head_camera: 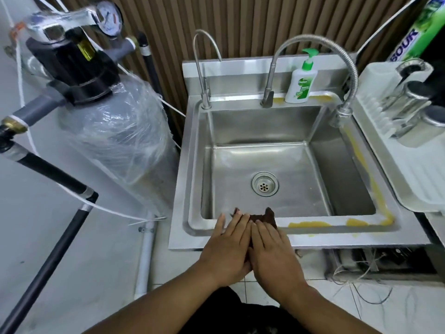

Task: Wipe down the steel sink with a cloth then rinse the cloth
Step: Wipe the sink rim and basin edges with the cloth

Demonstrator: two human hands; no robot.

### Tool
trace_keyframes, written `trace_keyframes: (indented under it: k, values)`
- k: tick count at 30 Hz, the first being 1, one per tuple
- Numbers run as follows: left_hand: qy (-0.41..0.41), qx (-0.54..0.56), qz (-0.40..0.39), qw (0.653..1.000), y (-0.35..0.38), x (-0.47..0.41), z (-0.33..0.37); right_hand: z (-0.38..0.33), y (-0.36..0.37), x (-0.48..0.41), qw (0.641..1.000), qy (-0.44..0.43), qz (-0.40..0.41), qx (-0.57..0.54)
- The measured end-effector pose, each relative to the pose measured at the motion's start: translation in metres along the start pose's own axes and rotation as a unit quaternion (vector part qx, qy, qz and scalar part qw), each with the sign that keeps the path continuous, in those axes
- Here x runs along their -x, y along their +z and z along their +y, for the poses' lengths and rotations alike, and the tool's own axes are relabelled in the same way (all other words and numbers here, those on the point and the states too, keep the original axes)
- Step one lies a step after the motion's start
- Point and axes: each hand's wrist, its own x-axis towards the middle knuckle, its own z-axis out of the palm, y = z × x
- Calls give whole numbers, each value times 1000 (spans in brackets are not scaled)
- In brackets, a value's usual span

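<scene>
The steel sink [192, 179] fills the middle of the head view, its basin dry and its drain [265, 187] in the centre. A dark brown cloth [266, 216] lies over the sink's front rim, mostly hidden under my hands. My left hand [227, 244] and my right hand [272, 249] lie side by side with straight fingers, pressing flat on the cloth. Yellow smears [310, 224] run along the front rim to the right of the cloth, up the right rim and along the back ledge.
Two goose-neck taps rise from the back ledge, a thin one [203, 68] and a flexible one [346, 75]. A soap pump bottle [301, 80] stands between them. A dish rack [397, 131] with steel cups is right; a wrapped water-filter tank [113, 121] is left.
</scene>
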Motion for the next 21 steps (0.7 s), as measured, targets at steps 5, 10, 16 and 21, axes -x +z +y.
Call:
trace_keyframes:
  k: [5, 10, 16, 21]
  values:
    - [-29, -42, -27, 998, -12, 15, -30, -47, 13, -18, 998, 23, -49, -20]
    - [-29, -55, -37, 997, 3, 41, -69, -85, 8, -33, 993, -33, -115, 24]
    - [-3, -35, -31, 999, -3, 26, -53, -70, -17, -30, 977, -34, -172, 122]
    - [43, -49, -21, 998, -7, -4, -26, -38, -33, -20, 972, 9, -192, 137]
